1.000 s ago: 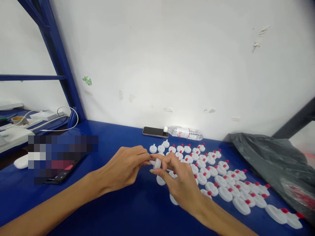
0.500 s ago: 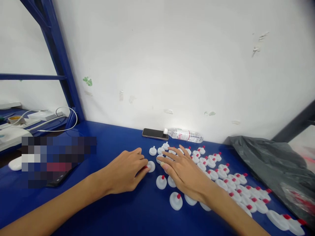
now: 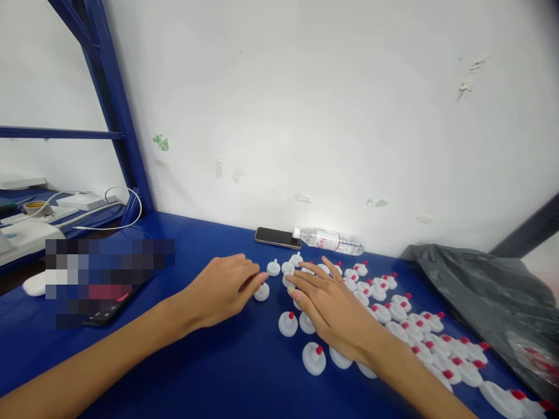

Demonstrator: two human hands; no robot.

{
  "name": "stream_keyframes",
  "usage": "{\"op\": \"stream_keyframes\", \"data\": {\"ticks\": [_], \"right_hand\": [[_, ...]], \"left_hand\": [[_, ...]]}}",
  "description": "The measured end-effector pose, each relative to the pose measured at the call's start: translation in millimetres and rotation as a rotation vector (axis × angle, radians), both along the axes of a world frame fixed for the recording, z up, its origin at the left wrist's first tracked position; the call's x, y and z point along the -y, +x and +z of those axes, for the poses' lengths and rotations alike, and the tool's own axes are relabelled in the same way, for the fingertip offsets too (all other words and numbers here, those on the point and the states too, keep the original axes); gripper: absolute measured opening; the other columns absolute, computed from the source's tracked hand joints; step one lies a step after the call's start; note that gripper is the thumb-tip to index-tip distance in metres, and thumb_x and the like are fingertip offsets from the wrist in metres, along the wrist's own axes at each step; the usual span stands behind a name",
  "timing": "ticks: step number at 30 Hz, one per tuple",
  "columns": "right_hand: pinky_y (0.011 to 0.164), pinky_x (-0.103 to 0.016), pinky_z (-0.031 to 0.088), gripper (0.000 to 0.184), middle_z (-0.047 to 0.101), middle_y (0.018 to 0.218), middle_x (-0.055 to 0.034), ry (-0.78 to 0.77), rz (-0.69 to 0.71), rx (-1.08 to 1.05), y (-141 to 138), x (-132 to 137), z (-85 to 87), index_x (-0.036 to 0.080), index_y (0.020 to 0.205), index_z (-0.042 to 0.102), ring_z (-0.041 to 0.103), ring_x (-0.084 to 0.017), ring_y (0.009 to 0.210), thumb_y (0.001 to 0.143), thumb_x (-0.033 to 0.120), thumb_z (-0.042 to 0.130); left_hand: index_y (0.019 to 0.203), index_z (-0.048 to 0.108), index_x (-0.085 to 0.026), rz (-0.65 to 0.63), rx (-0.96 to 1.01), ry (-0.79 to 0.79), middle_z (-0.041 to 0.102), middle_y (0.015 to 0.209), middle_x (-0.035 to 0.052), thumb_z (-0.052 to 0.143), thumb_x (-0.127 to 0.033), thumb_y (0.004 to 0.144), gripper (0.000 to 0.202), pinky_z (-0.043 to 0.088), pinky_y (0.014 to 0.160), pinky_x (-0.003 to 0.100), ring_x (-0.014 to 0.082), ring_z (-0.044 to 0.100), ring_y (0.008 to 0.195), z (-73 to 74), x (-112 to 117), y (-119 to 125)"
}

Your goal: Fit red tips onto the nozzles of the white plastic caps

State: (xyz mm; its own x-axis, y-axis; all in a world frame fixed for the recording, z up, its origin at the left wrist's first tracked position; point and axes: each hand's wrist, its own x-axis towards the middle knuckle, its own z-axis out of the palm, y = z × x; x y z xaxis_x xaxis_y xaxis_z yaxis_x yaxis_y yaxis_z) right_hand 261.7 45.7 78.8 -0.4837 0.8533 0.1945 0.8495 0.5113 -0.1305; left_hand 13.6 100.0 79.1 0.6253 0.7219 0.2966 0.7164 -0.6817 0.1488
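Observation:
Several white round plastic caps with red tips [image 3: 313, 357] lie in rows on the blue table [image 3: 227, 372]. My left hand [image 3: 222, 289] rests low on the table with its fingers curled, and its fingertips pinch one white cap [image 3: 262, 291] that stands on the surface. My right hand [image 3: 328, 305] lies flat over the near rows of caps, fingers stretched out and spread, holding nothing. A few caps at the far left of the rows [image 3: 273, 267] show no red tip.
A phone [image 3: 278, 237] and a lying water bottle [image 3: 331, 240] sit against the white wall. A grey plastic bag [image 3: 489, 297] covers the right side. Another phone [image 3: 105, 311] lies at the left. A blue rack post [image 3: 114, 110] and cables [image 3: 105, 209] stand at the left.
Both hands came down from holding one cap above the table. My left hand set the cap on the surface and slid it left; my right hand let go and spread flat over the rows.

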Motion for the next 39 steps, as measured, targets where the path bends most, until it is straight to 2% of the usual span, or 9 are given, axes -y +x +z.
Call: {"op": "stream_keyframes", "data": {"ticks": [2,4,7,10,14,18,26,32,39], "right_hand": [[0.128,-0.066,0.014,0.052,0.065,0.146,-0.003,0.024,0.005,-0.012,0,1,0.9,0.022,0.143,0.062,0.04,-0.029,0.151,0.113,0.043,0.024],[0.128,-0.067,0.015,0.051,0.065,0.145,-0.0023,0.043,0.015,-0.02,1,1,0.6,0.022,0.142,0.063,0.041,-0.03,0.151,0.113,0.043,0.026],[0.128,-0.068,0.015,0.048,0.066,0.144,-0.0011,0.074,0.029,-0.026,2,1,-1.0,0.024,0.14,0.064,0.04,-0.031,0.151,0.113,0.042,0.028],[0.127,-0.068,0.017,0.046,0.068,0.142,-0.0007,0.088,0.033,-0.032,3,1,-1.1,0.025,0.137,0.066,0.04,-0.032,0.151,0.113,0.042,0.03],[0.126,-0.07,0.017,0.046,0.071,0.138,-0.0012,0.096,0.038,-0.052,3,1,1.3,0.023,0.133,0.068,0.041,-0.033,0.15,0.113,0.041,0.032],[0.126,-0.069,0.017,0.038,0.076,0.127,-0.0011,0.155,0.074,-0.081,3,1,1.5,0.023,0.125,0.07,0.046,-0.032,0.147,0.112,0.038,0.038],[0.126,-0.064,0.021,0.008,0.078,0.107,0.0006,0.354,0.177,-0.122,3,1,-2.1,0.023,0.11,0.065,0.059,-0.027,0.133,0.105,0.023,0.059],[0.095,-0.043,0.057,0.015,0.069,0.119,-0.0081,0.29,0.195,-0.162,-2,6,2.3,0.022,0.114,0.055,0.068,-0.023,0.106,0.108,0.015,0.043],[0.089,-0.041,0.057,0.013,0.069,0.116,-0.0056,0.284,0.223,-0.252,-3,5,-2.7,0.024,0.114,0.047,0.066,-0.023,0.107,0.105,0.015,0.052]], "left_hand": [[0.089,0.064,-0.021,0.101,0.056,0.015,0.068,0.087,0.0057,0.026,-0.042,0.109,0.049,0.046,0.075,0.037,0.0239,0.062,0.088,4.7,-3,-4],[0.117,0.066,-0.02,0.186,0.103,0.012,0.067,0.121,0.013,0.016,-0.043,0.109,0.055,0.05,0.091,0.046,0.031,0.058,0.118,5.4,-6,-10],[0.16,0.037,-0.023,0.281,0.123,-0.031,0.02,0.171,0.0185,0.01,-0.049,0.108,0.064,0.034,0.114,0.067,0.0469,0.014,0.157,-1.8,-12,-18],[0.168,0.016,-0.021,0.349,0.105,-0.084,-0.001,0.175,0.0203,0.013,-0.054,0.106,0.069,0.024,0.116,0.076,0.0551,-0.007,0.157,-9.9,-18,-24],[0.153,0.051,-0.019,0.332,0.06,-0.083,0.037,0.164,0.021,0.016,-0.046,0.106,0.065,0.031,0.115,0.071,0.0514,0.022,0.155,-5.8,-19,-23],[0.107,0.076,-0.018,0.237,0.004,-0.045,0.071,0.116,0.0137,0.047,-0.037,0.096,0.037,0.043,0.105,0.057,0.0351,0.062,0.114,2.1,-16,-17],[0.079,0.073,-0.021,0.155,0.066,-0.079,0.075,0.085,0.0066,0.058,-0.019,0.088,0.017,0.047,0.082,0.043,0.0275,0.064,0.087,-12.8,-27,-18],[0.095,0.074,-0.024,0.073,0.373,-0.117,0.079,0.096,0.0006,0.059,-0.032,0.098,0.017,0.051,0.085,0.035,0.0209,0.069,0.091,2.2,-11,-4],[0.101,0.079,-0.03,-0.083,0.614,-0.231,0.08,0.1,-0.0046,0.065,-0.038,0.099,0.016,0.054,0.084,0.029,0.0153,0.073,0.092,9.3,16,10]]}}
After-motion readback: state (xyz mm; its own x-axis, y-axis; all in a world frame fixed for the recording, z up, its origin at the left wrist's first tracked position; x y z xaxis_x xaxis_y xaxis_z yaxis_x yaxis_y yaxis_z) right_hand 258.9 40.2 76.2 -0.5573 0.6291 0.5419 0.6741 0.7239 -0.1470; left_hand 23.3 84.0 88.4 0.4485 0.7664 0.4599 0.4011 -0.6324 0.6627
